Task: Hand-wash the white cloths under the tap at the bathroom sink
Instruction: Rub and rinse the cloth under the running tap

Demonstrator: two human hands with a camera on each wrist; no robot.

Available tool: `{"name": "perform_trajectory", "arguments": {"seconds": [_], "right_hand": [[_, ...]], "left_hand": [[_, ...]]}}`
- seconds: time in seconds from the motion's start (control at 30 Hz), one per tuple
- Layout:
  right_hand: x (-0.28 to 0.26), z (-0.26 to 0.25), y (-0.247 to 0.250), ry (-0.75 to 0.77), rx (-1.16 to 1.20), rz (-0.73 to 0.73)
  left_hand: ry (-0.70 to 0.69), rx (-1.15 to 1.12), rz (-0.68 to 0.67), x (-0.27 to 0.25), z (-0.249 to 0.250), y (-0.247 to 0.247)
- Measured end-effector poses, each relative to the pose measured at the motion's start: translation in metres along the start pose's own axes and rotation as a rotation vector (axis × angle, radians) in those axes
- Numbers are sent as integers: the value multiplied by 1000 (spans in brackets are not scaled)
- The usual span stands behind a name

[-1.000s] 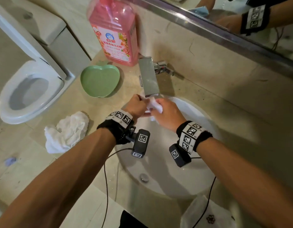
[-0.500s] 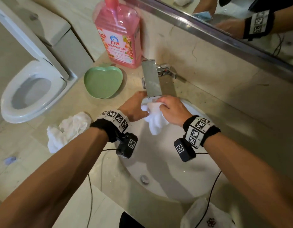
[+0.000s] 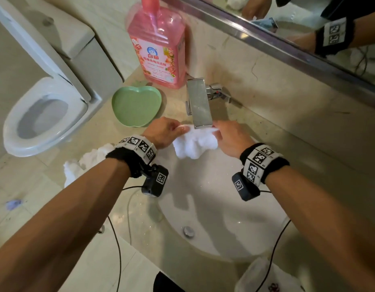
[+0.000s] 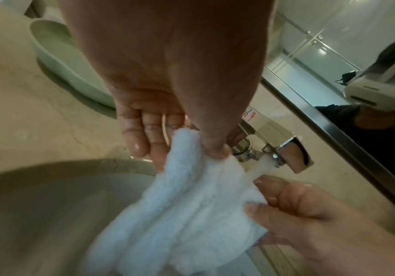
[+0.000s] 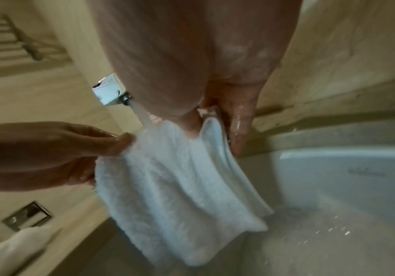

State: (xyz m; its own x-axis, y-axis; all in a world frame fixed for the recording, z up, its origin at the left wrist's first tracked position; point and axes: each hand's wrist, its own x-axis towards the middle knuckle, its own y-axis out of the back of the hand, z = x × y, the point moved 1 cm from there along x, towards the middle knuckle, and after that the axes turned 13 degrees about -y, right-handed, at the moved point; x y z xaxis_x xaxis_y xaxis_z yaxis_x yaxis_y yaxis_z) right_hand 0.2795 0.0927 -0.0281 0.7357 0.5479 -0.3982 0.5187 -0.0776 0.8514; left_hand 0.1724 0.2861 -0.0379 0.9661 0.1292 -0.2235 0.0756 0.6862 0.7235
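A white cloth [image 3: 195,143] hangs spread under the chrome tap [image 3: 200,104], over the white sink [image 3: 235,228]. My left hand [image 3: 165,132] pinches its upper left corner and my right hand [image 3: 230,138] pinches the upper right edge. Water runs from the spout [image 4: 288,158] onto the top of the cloth [image 4: 191,214]. In the right wrist view the cloth [image 5: 175,196] hangs in folds, the right thumb and fingers [image 5: 238,127] clamped on its top edge. A second crumpled white cloth [image 3: 87,163] lies on the counter to the left, partly hidden behind my left wrist.
A pink detergent bottle [image 3: 159,45] stands behind the tap, with a green apple-shaped dish [image 3: 137,105] to its left. A toilet [image 3: 45,114] sits at the far left. A mirror [image 3: 308,28] runs along the wall. Another white cloth [image 3: 264,277] lies at the sink's near edge.
The cloth, bunched between my hands a second ago, has been pulled open and now hangs spread under the tap. My hands have moved apart.
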Motion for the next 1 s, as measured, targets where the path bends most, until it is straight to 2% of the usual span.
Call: {"name": "perform_trajectory", "arguments": {"seconds": [0.1, 0.2, 0.27, 0.4, 0.47, 0.57, 0.67, 0.73, 0.87, 1.0], "right_hand": [[5, -15, -23, -88, 194, -44], [6, -27, -42, -159, 372, -95], [5, -33, -48, -128, 381, -141], [7, -32, -49, -79, 327, -116], [12, -21, -44, -107, 383, -104], [18, -5, -34, -169, 525, -169], [16, 4, -25, -117, 595, -195], [16, 9, -20, -74, 639, -200], [14, 19, -11, -19, 768, -165], [16, 31, -5, -39, 621, -168]], "left_hand": [[146, 18, 31, -1, 4, -6], [291, -207, 114, -2, 11, -16], [333, -288, 170, -2, 17, -21], [292, -372, 71, 1, 25, -29], [246, -369, 31, 3, 22, -27], [147, -326, -53, 7, 9, -24], [24, -287, -248, 13, 1, -35], [-60, -244, -286, 20, 4, -42], [38, -202, -324, 34, 5, -57], [104, -60, -227, 41, 14, -61]]}}
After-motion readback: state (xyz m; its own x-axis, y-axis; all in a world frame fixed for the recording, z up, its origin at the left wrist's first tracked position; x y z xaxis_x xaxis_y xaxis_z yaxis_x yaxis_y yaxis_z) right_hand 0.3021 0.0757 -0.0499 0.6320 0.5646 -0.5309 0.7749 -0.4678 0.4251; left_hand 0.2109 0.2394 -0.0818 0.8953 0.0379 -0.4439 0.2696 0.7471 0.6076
